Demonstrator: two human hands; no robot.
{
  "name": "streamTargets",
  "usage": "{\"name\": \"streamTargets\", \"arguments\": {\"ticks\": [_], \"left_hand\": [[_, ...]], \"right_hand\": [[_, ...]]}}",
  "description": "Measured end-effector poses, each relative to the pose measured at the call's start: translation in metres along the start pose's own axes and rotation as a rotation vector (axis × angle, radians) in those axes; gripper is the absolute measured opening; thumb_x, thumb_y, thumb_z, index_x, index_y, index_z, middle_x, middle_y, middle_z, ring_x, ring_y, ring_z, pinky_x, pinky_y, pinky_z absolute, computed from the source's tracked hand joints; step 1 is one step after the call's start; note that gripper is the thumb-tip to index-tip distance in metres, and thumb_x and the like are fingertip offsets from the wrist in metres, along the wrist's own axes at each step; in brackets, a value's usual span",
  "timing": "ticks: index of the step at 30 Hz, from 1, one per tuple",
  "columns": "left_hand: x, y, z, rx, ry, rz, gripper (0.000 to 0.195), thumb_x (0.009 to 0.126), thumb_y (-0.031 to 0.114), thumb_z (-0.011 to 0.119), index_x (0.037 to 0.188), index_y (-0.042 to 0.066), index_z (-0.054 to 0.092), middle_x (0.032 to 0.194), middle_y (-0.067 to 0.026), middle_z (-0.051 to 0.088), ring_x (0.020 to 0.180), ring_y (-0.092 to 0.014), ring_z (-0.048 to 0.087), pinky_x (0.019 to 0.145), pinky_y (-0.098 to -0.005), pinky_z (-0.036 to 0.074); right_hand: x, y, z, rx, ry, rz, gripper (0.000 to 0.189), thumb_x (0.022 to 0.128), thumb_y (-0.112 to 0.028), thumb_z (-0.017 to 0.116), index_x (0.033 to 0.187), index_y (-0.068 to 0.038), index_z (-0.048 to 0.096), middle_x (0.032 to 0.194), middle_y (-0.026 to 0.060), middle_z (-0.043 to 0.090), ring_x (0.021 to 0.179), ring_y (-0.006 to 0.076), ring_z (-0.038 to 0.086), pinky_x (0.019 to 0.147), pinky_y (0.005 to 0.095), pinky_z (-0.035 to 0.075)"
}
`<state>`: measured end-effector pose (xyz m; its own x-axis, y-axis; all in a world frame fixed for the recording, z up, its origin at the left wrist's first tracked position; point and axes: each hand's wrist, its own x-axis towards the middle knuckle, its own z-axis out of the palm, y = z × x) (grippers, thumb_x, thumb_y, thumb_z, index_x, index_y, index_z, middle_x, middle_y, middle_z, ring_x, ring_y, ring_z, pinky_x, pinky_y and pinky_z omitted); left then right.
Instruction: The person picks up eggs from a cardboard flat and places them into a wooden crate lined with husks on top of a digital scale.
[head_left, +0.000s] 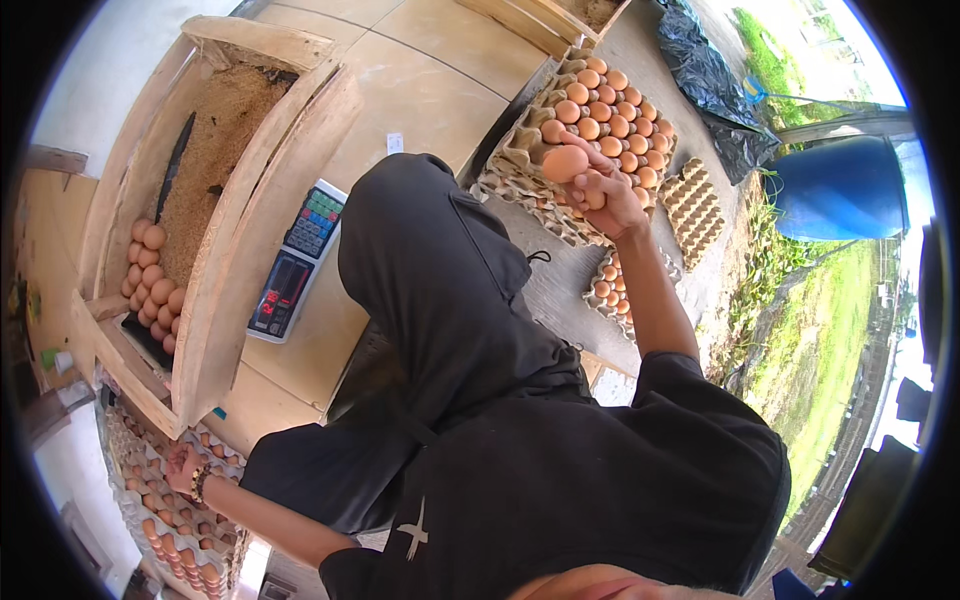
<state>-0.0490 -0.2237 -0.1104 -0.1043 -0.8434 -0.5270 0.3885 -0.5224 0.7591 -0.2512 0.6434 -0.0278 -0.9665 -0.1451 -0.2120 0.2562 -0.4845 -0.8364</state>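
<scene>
My right hand (609, 201) is raised over a stack of pulp egg trays, holding brown eggs between its fingers. One egg (565, 163) sticks out past the fingertips and another (592, 197) lies against the palm. Brown eggs fill most of the top tray (534, 142) of that stack. At the lower left, my left hand (184, 466), with a beaded bracelet at the wrist, is over a second tall stack of egg trays (214, 544). Its fingers are curled, and whether they hold an egg is not visible.
A wooden box (217, 300) holds sawdust (214, 142) and a pile of brown eggs (154, 289). Beside it a digital scale (296, 259) sits on the tiles. A smaller egg tray (611, 289), empty trays (691, 214), a black plastic sheet (705, 82) and a blue drum (840, 187) are to the right.
</scene>
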Motion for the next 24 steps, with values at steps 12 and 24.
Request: {"name": "streamTargets", "arguments": {"ticks": [12, 24], "left_hand": [[-0.072, -0.018, 0.009, -0.206, -0.296, -0.005, 0.016, 0.083, 0.013, 0.054, 0.071, 0.003, 0.05, 0.069, -0.0096, 0.055, 0.069, -0.021, 0.054, 0.065, -0.0363, 0.046], [-0.144, 0.003, 0.049, -0.477, -0.021, -0.031, 0.01, 0.089, 0.011, 0.054, 0.083, 0.003, 0.051, 0.078, -0.0045, 0.051, 0.073, -0.016, 0.049, 0.067, -0.0318, 0.045]], "right_hand": [[0.094, -0.052, 0.272, -0.687, -0.756, -0.181, 0.053, 0.089, -0.025, 0.061, 0.131, 0.005, 0.05, 0.083, 0.0079, 0.063, 0.053, 0.0067, 0.051, 0.045, 0.0199, 0.039], [0.277, 0.217, 0.503, -1.698, -1.043, -0.552, 0.038, 0.078, -0.028, 0.074, 0.099, 0.0, 0.058, 0.093, 0.0187, 0.068, 0.09, 0.0335, 0.066, 0.076, 0.0406, 0.052]]}}
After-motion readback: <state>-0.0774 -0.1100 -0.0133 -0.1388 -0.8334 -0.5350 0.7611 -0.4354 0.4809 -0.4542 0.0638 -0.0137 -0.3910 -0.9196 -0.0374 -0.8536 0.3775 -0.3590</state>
